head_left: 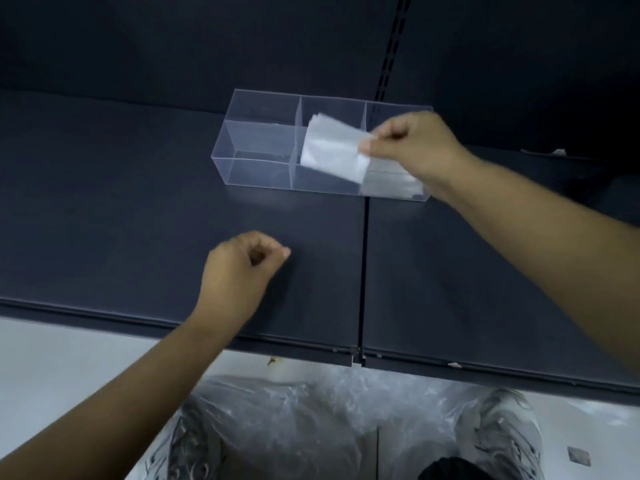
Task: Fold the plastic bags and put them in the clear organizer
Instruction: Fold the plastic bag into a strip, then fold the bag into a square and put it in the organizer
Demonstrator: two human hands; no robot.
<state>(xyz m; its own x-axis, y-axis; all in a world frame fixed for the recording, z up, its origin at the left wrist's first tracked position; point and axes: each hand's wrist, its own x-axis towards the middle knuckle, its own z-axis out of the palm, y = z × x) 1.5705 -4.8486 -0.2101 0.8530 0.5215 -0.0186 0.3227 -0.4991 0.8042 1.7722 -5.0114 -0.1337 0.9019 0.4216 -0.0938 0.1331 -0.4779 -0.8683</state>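
— While my right hand (412, 143) pinches the folded milky plastic bag (332, 150) over the clear acrylic organizer's (256, 171) middle compartment, what's the risk?
— Held by one edge, it could spring open or catch the divider (365, 112); your left hand (242, 261) hangs curled, empty.

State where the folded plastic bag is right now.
In the head view, the folded plastic bag is pinched in the right hand, over the middle compartment of the clear organizer on the dark shelf.
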